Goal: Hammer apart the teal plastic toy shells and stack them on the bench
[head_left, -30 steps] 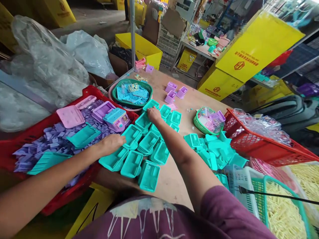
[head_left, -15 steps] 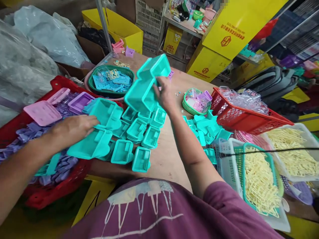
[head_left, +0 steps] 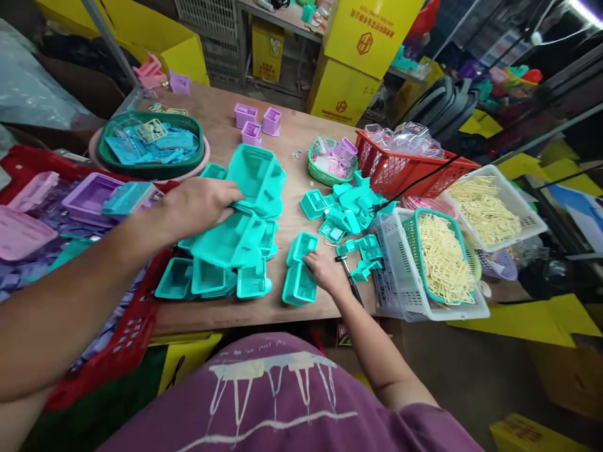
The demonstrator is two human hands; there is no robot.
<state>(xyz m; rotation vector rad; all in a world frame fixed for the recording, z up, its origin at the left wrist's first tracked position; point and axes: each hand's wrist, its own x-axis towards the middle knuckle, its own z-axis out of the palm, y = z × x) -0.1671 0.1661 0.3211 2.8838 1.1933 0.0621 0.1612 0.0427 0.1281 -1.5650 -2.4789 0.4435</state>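
My left hand (head_left: 207,201) is closed on the edge of a large teal plastic case (head_left: 259,179), open in two halves, above several smaller teal cases (head_left: 214,276) at the table's left. My right hand (head_left: 324,271) is down near the front edge, fingers closed on the middle of a small two-part teal case (head_left: 301,285). Its fingertips are partly hidden. A black-handled hammer (head_left: 349,279) lies just right of that hand. Loose teal parts (head_left: 348,207) are heaped beyond it.
A red crate (head_left: 127,333) of purple parts stands left; a green basket (head_left: 198,135) holds blue parts. Purple boxes (head_left: 251,132) sit at the back. Right are a red basket (head_left: 400,166) of clear pieces and a white basket (head_left: 409,301) with cream parts.
My right hand has come down from above the pile, where it held a teal two-part piece, to the table's front. My left hand remains on a teal case. The view has swung right.
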